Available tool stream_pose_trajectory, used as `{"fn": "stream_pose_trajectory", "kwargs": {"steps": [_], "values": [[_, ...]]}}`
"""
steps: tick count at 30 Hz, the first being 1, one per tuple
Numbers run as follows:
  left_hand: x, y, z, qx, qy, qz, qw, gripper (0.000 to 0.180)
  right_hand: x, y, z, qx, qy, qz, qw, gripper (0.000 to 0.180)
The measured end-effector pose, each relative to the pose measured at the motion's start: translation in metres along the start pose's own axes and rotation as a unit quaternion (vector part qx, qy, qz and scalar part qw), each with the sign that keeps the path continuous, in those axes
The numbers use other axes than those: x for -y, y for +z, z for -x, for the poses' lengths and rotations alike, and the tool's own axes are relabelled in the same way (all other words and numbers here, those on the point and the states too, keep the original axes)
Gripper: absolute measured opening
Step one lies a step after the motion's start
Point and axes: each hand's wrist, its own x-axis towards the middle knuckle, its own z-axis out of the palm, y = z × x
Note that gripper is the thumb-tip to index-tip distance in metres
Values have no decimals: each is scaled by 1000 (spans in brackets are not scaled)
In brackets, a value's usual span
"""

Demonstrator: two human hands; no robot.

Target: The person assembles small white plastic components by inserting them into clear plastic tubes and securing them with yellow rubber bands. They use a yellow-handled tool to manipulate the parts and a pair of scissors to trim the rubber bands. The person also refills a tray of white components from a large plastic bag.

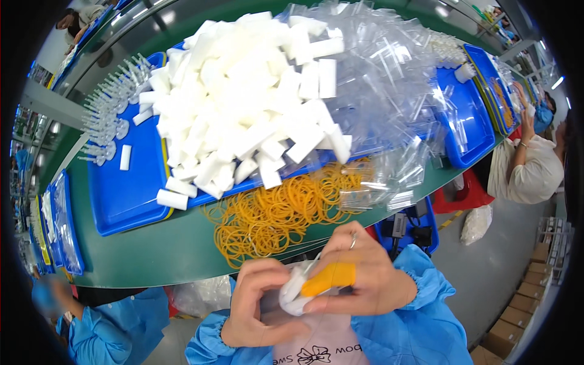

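Note:
Close to my body, my left hand (255, 302) and my right hand (368, 274) hold a small white rounded item (294, 296) between them. Its exact kind is hard to make out, since fingers cover much of it. Left thumb and fingers curve around one side. A yellow finger cot (331, 278) covers a right finger, which presses on the item from the other side. Just beyond my hands lies a loose heap of yellow-orange rubber bands (261, 222) on the green table (146, 258). Behind it rises a large pile of white cylindrical pieces (234, 103).
Clear plastic sleeves (389, 79) are heaped right of the white pile. Blue trays (125, 204) stand left and right (471, 125). Clear stemmed parts (109, 115) cluster far left. Below the table's right edge, a blue bin (431, 228) holds dark adapters. Co-workers sit at left (121, 325) and right (526, 167).

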Motion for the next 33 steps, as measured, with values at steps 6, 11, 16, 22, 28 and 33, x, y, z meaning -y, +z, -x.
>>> {"fn": "stream_pose_trajectory", "kwargs": {"steps": [6, 11, 16, 22, 28, 33], "values": [[2, 4, 1, -200, -3, 91, 976, 47, -3, -48, 14, -124, 72, 12, 990, 29], [-9, -5, -6, -294, -86, 329, 893, 67, -23, -68, 27, -134, 109, 312, 934, 26], [-2, -10, -2, -275, -119, 474, 828, 69, -28, -57, 25, -76, 170, 396, 899, 28], [1, -7, -5, -237, -139, 510, 815, 63, -34, -56, 26, -69, 159, 414, 894, 31], [-5, -5, -15, -194, -140, 549, 801, 71, -28, -65, 29, -129, 174, 270, 938, 31], [-2, -7, -12, -163, -127, 467, 860, 72, -23, -79, 35, -229, 153, 88, 957, 32]]}}
